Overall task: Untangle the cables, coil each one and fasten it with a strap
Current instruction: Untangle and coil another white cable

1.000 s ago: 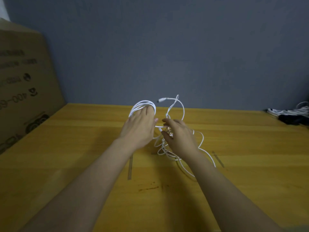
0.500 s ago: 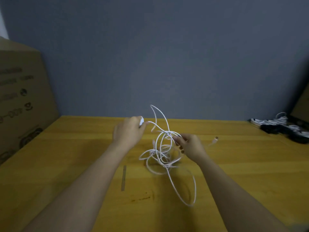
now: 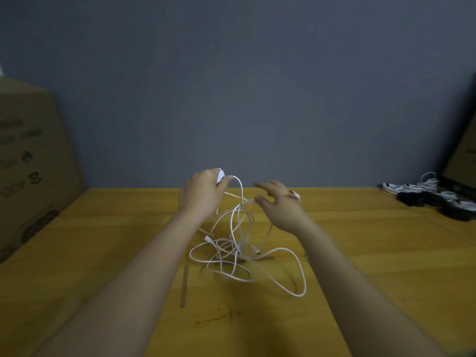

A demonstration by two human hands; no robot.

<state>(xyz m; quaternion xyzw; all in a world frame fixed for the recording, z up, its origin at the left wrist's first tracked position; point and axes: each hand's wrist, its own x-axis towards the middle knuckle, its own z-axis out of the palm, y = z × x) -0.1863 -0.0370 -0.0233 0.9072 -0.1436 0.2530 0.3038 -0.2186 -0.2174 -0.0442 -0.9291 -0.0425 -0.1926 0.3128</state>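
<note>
A tangle of thin white cables (image 3: 239,251) lies loose on the wooden table (image 3: 373,266), with one long loop (image 3: 296,274) trailing toward me on the right. My left hand (image 3: 203,194) is raised above the tangle and grips a bunched white cable end (image 3: 220,175); a strand hangs from it down into the pile. To the right of that strand my right hand (image 3: 278,207) hovers with fingers spread, blurred. A small white connector (image 3: 296,195) shows at its far side; whether the fingers touch it cannot be told.
A large cardboard box (image 3: 31,163) stands along the left edge. At the far right lie a heap of white and black cables (image 3: 425,194) and another box (image 3: 463,161). A grey wall closes the back. Tape strips (image 3: 184,284) mark the tabletop.
My right hand let go of the strand it pinched and spread its fingers. My left hand rose a little with the cable end. The tangle sagged and spread on the table.
</note>
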